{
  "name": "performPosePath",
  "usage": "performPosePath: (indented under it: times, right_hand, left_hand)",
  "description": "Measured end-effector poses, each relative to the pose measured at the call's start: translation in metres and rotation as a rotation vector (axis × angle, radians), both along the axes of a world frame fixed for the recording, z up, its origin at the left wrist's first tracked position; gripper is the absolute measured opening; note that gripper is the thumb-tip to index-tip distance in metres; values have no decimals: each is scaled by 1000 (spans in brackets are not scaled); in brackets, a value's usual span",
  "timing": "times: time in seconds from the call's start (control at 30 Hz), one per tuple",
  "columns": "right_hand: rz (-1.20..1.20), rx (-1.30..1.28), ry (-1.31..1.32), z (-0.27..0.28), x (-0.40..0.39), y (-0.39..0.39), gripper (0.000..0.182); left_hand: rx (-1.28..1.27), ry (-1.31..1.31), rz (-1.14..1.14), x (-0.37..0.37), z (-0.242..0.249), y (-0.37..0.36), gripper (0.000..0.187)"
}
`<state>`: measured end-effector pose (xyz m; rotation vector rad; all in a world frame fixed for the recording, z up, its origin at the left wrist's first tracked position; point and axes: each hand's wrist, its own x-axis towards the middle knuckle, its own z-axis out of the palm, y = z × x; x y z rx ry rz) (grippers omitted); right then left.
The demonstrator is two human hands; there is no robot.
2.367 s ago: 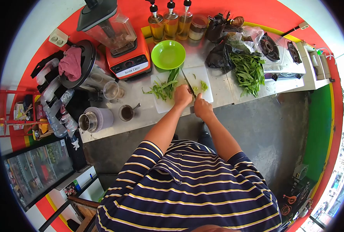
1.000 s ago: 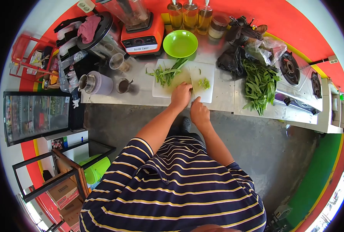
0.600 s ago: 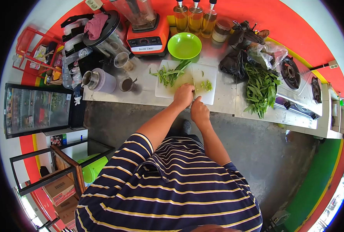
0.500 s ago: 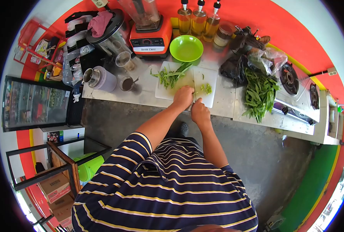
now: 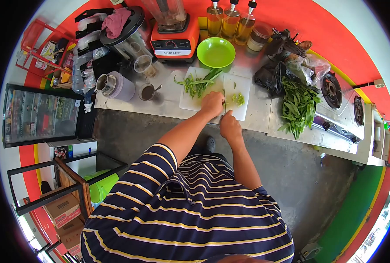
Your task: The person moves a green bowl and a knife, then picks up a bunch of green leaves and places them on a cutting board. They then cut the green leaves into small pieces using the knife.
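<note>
A white cutting board (image 5: pixel 243 107) lies on the steel counter. My left hand (image 5: pixel 213 103) presses down on a bunch of green stalks (image 5: pixel 197 84) that runs up and left across the board. My right hand (image 5: pixel 229 127) is closed on the handle of a knife (image 5: pixel 224 94), whose blade points away from me just right of my left hand's fingers. A small heap of cut green pieces (image 5: pixel 238 99) sits on the board to the right of the blade.
A green bowl (image 5: pixel 215 52) stands behind the board, with an orange blender (image 5: pixel 174 39) and three oil bottles (image 5: pixel 230 22) at the wall. Loose leafy greens (image 5: pixel 297 107) and black bags (image 5: pixel 269 76) lie right, beside a gas stove (image 5: pixel 339 98). Cups (image 5: pixel 147 91) stand left.
The view has swung and shifted, so the counter sits differently in frame. Both hands stay at the board with the knife beside the stalks; the heap of cut pieces is much as before.
</note>
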<state>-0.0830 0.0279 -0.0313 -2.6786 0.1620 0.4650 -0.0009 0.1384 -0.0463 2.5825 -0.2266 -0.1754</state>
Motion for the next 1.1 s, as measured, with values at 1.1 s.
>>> performPosePath:
  times: [1.1]
  right_hand:
    - [-14, 5, 112, 12, 4, 6, 27]
  left_hand:
    - [-97, -155, 9, -31, -8, 5, 8]
